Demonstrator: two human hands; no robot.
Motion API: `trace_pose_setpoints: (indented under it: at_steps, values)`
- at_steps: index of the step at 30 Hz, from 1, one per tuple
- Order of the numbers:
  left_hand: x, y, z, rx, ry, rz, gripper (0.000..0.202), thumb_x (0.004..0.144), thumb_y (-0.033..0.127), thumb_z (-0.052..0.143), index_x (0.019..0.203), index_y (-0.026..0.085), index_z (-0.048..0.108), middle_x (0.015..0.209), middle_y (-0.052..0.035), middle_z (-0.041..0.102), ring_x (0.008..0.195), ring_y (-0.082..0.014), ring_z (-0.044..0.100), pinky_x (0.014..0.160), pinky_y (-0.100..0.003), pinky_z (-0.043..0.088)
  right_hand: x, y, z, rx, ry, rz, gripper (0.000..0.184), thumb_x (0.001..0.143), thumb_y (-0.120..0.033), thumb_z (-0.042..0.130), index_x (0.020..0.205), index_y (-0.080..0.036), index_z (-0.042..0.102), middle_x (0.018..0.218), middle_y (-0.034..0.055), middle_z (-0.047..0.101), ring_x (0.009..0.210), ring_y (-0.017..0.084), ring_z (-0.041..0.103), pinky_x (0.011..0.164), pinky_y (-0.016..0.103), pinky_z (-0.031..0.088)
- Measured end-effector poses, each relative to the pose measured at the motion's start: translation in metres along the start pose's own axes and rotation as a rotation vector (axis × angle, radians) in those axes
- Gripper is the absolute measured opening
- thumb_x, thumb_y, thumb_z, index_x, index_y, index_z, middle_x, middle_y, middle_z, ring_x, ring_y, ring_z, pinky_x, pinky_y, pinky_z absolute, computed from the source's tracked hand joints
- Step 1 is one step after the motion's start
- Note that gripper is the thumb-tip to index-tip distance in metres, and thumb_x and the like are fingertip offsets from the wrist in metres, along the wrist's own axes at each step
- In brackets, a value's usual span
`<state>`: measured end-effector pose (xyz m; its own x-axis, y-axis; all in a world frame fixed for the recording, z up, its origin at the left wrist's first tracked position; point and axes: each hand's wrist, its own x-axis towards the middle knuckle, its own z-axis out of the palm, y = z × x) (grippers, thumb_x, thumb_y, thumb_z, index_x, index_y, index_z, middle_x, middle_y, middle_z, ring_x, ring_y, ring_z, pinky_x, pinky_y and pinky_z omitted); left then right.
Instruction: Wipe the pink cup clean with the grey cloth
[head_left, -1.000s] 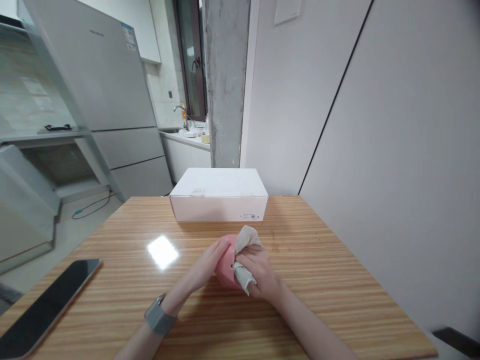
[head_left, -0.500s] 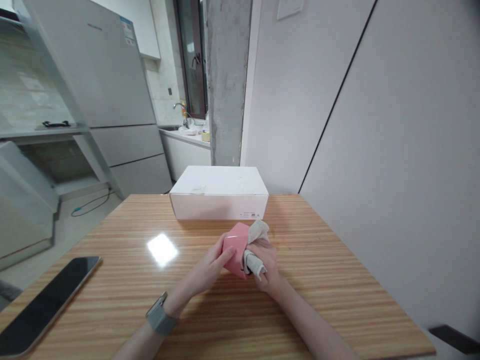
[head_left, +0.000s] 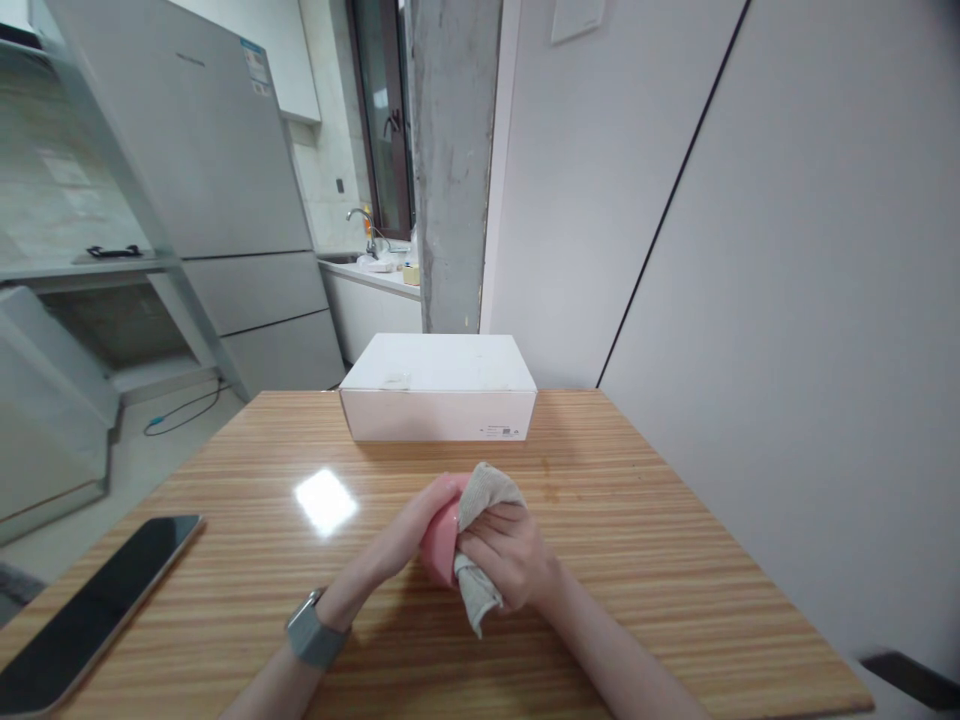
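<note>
A pink, glossy container (head_left: 440,548), its exact kind partly hidden, is tilted on its side above the table. My left hand (head_left: 426,515) wraps round it from the left and top. Bunched in my right hand (head_left: 511,556) is a light grey cloth (head_left: 489,490), pressed against the container's right-hand side, which looks like its open end. One corner of the cloth hangs down below the fingers, another flares up over the rim. The inside of the container is covered by cloth and hand.
A white box (head_left: 439,412) stands at the table's far edge. To the left, a dark phone (head_left: 97,610) lies on the wood-grain table (head_left: 645,560). Beyond are a tall fridge (head_left: 202,150), a sink counter (head_left: 375,285) and a concrete pillar (head_left: 454,160).
Both hands have come slightly left and nearer to me with the container. It has turned, and my left hand now reaches over its top. More of the cloth hangs below my right hand.
</note>
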<state>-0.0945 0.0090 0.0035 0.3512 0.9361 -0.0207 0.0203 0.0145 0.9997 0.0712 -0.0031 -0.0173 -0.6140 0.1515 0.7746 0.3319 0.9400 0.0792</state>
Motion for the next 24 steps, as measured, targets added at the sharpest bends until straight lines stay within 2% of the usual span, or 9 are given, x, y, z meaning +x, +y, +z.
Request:
trace_pose_setpoints:
  at_steps: [3,9,14,16,20,22,24]
  values:
    - [-0.001,0.003,0.000,0.132,-0.065,0.093,0.042,0.090,0.044,0.039,0.111,0.017,0.065,0.123,-0.0022,0.063,0.120,-0.0228,0.050,0.110,-0.033,0.028,-0.002,0.001,0.001,0.069,0.049,0.057,0.027,0.087,-0.031,0.033,0.086,-0.019,0.056,0.072,0.0069,0.066,0.070,0.020,0.062,0.071,0.035,0.050]
    - [-0.002,0.000,0.004,0.226,0.017,0.164,0.046,0.091,0.045,0.039,0.120,0.015,0.058,0.128,-0.0071,0.059,0.118,-0.0245,0.051,0.107,-0.037,0.031,-0.005,0.006,-0.002,0.119,0.104,0.156,0.033,0.088,-0.037,0.027,0.086,-0.020,0.056,0.069,0.0070,0.063,0.065,0.021,0.060,0.063,0.036,0.047]
    - [-0.005,-0.002,0.006,0.248,-0.005,0.213,0.041,0.091,0.043,0.042,0.118,0.016,0.055,0.119,-0.0071,0.062,0.114,-0.0242,0.052,0.103,-0.034,0.033,-0.009,0.009,-0.006,0.132,0.143,0.225,0.043,0.090,-0.045,0.024,0.096,-0.018,0.057,0.078,0.0093,0.065,0.073,0.023,0.061,0.067,0.038,0.046]
    - [-0.007,-0.001,0.008,0.248,-0.024,0.226,0.038,0.090,0.042,0.043,0.116,0.017,0.055,0.113,-0.0066,0.063,0.112,-0.0240,0.052,0.101,-0.033,0.034,-0.012,0.011,-0.006,0.140,0.178,0.272,0.041,0.090,-0.045,0.025,0.095,-0.019,0.057,0.078,0.0087,0.065,0.072,0.023,0.061,0.066,0.038,0.044]
    - [-0.011,0.004,0.012,0.199,-0.077,0.209,0.036,0.089,0.040,0.048,0.117,0.018,0.052,0.111,-0.0057,0.061,0.112,-0.0232,0.050,0.098,-0.033,0.036,-0.015,0.015,-0.005,0.151,0.238,0.429,0.037,0.089,-0.043,0.026,0.078,-0.021,0.054,0.066,0.0054,0.058,0.061,0.021,0.055,0.060,0.035,0.038]
    - [-0.012,0.005,0.013,0.150,-0.105,0.191,0.036,0.088,0.038,0.050,0.118,0.019,0.050,0.111,-0.0053,0.060,0.110,-0.0218,0.051,0.096,-0.032,0.037,-0.015,0.017,-0.006,0.132,0.255,0.445,0.037,0.089,-0.041,0.026,0.076,-0.021,0.054,0.065,0.0054,0.057,0.059,0.020,0.053,0.058,0.034,0.037]
    - [-0.010,0.003,0.014,0.060,-0.121,0.172,0.036,0.085,0.038,0.056,0.115,0.019,0.052,0.108,-0.0047,0.060,0.106,-0.0204,0.052,0.093,-0.031,0.039,-0.015,0.018,-0.008,0.093,0.241,0.387,0.036,0.089,-0.040,0.027,0.081,-0.020,0.055,0.066,0.0063,0.058,0.061,0.021,0.054,0.058,0.035,0.038]
